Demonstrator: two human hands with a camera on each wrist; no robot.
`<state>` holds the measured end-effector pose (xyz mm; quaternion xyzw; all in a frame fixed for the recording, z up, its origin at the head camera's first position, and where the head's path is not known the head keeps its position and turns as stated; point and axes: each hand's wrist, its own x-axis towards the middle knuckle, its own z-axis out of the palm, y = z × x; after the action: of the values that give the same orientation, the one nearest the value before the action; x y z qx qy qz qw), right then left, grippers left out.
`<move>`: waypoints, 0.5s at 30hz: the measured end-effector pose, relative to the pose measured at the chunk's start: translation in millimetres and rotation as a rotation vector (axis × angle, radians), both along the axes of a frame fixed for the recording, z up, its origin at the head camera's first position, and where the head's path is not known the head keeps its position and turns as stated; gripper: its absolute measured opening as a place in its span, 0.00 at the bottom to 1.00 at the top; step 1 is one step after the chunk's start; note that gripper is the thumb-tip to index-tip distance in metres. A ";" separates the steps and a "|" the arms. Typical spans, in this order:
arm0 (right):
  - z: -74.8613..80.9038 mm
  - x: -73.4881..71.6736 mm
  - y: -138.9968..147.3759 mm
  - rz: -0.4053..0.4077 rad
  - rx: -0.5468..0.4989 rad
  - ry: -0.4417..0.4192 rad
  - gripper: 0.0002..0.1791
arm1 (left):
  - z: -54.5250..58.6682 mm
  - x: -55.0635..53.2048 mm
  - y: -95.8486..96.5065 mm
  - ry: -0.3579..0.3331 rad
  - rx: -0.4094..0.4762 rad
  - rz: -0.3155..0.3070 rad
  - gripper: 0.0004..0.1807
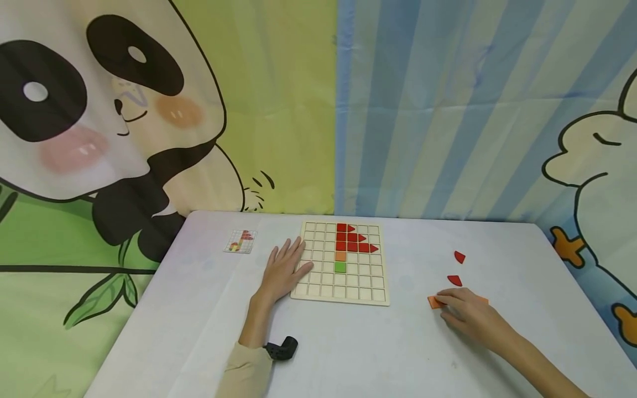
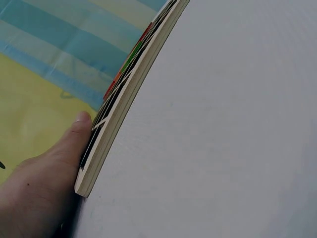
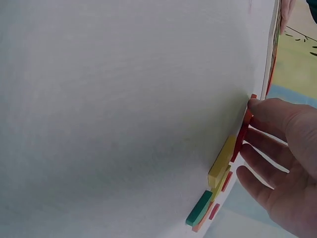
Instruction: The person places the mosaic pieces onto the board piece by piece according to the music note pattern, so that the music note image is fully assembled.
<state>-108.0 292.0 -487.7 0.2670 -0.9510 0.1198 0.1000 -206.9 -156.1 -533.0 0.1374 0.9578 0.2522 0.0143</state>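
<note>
My left hand (image 1: 282,272) lies with spread fingers at the left edge of a pale wooden grid board (image 1: 318,294); its thumb (image 2: 74,134) rests along the rim. On the board, red squares and pointed red pieces (image 1: 352,247) form three rows, with an orange square (image 1: 340,256) and a green square (image 1: 340,267) below. Over at the right, my right hand (image 1: 470,315) reaches over loose pieces, thumb and index finger pinching an orange piece (image 1: 432,302). In the right wrist view, a yellow block (image 3: 221,161) and a teal block (image 3: 199,208) lie near its fingers.
Two red rounded wedges (image 1: 459,257) lie beyond the right hand. A small pattern card (image 1: 240,242) lies left of the board. The white table (image 1: 348,354) meets a cartoon-printed curtain (image 1: 278,110) at its back edge.
</note>
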 end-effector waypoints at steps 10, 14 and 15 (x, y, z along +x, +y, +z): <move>-3.0 -5.8 0.2 0.037 -0.001 0.036 0.21 | 1.9 0.3 0.0 0.010 -0.001 -0.008 0.43; -3.9 -7.7 -1.6 0.041 0.010 0.047 0.20 | 2.4 0.8 0.5 0.009 0.002 -0.008 0.44; -4.0 -8.2 -2.1 0.041 0.012 0.052 0.19 | 2.3 0.9 0.6 0.008 0.003 -0.007 0.44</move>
<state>-116.2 289.9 -491.7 0.2901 -0.9430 0.1094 0.1207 -205.9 -155.4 -530.7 0.1417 0.9570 0.2528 0.0109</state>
